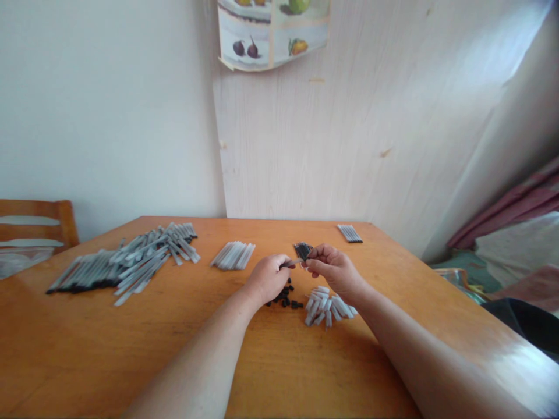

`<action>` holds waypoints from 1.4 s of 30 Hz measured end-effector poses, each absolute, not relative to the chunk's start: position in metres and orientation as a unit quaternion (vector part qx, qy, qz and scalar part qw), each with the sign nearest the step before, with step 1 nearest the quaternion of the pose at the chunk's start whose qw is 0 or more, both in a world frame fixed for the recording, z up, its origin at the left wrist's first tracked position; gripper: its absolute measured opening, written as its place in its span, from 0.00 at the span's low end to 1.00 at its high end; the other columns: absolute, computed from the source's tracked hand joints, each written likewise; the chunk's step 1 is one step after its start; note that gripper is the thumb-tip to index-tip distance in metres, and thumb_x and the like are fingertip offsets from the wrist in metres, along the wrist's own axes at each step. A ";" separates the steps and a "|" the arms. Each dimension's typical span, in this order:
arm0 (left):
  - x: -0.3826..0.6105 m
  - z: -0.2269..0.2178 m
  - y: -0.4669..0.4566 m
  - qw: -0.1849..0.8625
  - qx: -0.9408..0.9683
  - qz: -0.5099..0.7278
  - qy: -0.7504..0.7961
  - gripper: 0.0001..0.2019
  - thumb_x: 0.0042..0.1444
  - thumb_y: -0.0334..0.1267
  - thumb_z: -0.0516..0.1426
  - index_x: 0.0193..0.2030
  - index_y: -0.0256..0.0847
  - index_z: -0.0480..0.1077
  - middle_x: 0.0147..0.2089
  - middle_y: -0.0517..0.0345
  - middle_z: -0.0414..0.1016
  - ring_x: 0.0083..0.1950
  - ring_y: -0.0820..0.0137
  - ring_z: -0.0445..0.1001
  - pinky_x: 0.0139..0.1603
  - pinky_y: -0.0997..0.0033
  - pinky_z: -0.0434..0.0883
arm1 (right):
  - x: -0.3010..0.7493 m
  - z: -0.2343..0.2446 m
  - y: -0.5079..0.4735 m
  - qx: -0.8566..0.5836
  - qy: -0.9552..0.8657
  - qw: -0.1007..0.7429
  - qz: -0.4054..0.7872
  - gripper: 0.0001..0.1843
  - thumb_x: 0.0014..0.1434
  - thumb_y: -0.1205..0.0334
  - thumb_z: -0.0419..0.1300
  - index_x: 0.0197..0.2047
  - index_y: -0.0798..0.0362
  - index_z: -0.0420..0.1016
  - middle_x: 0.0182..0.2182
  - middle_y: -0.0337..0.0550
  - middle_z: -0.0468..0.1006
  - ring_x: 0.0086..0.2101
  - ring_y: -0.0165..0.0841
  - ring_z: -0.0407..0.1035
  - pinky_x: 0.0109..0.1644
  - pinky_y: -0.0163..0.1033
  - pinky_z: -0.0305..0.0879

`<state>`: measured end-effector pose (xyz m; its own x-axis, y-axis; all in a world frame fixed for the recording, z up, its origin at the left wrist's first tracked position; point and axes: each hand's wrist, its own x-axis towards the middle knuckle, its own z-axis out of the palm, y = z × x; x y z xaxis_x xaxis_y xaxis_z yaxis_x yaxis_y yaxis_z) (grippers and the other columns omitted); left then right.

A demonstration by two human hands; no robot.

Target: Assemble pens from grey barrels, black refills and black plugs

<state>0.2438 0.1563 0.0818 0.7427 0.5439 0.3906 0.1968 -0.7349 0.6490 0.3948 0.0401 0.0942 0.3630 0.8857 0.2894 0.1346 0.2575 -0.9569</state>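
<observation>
A slim pale tube with a dark part [297, 262], like a pen barrel, spans the gap between my two hands. My left hand [269, 279] is closed around its left end. At the other end, the fingertips of my right hand [331, 266] are pinched together on a dark tip; its exact kind is too small to make out. Just behind the fingers lies a bundle of thin black sticks [302, 250]. Below my hands are a scatter of small black plugs [285, 301], partly hidden by my left hand, and a heap of short whitish translucent pieces [328, 307].
On the wooden table [279, 366], a row of clear tubes [233, 256] lies left of my hands. Further left is a large pile of black-ended tubes [148, 256]. A small row of black-ended tubes [350, 233] lies at the far right. A wooden chair [65, 224] stands left.
</observation>
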 end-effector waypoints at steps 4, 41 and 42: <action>0.243 0.084 0.156 0.295 0.889 0.280 0.209 0.12 0.54 0.32 0.51 0.39 0.40 0.75 0.39 0.56 0.79 0.41 0.68 0.74 0.40 0.72 0.67 | 0.393 0.096 0.039 -0.544 -0.481 0.622 0.293 0.13 0.49 0.58 0.64 0.35 0.54 0.67 0.30 0.42 0.76 0.28 0.28 0.66 0.31 0.35 0.62; 0.242 0.084 0.153 0.295 0.895 0.271 0.197 0.12 0.53 0.31 0.51 0.39 0.41 0.75 0.41 0.55 0.79 0.43 0.67 0.75 0.44 0.71 0.68 | 0.393 0.091 0.042 -0.580 -0.536 0.567 0.233 0.12 0.53 0.54 0.61 0.36 0.53 0.69 0.27 0.38 0.70 0.27 0.28 0.62 0.31 0.35 0.60; 0.242 0.084 0.153 0.292 0.895 0.271 0.200 0.12 0.53 0.31 0.51 0.39 0.41 0.75 0.42 0.55 0.79 0.44 0.67 0.75 0.45 0.71 0.68 | 0.394 0.091 0.043 -0.589 -0.541 0.558 0.222 0.12 0.53 0.54 0.60 0.36 0.53 0.69 0.27 0.38 0.71 0.27 0.28 0.62 0.31 0.35 0.60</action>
<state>0.2421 0.1527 0.0843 0.7731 0.5158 0.3691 0.1990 -0.7498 0.6310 0.3942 0.0427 0.0906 0.3155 0.8853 0.3417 0.3889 0.2078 -0.8975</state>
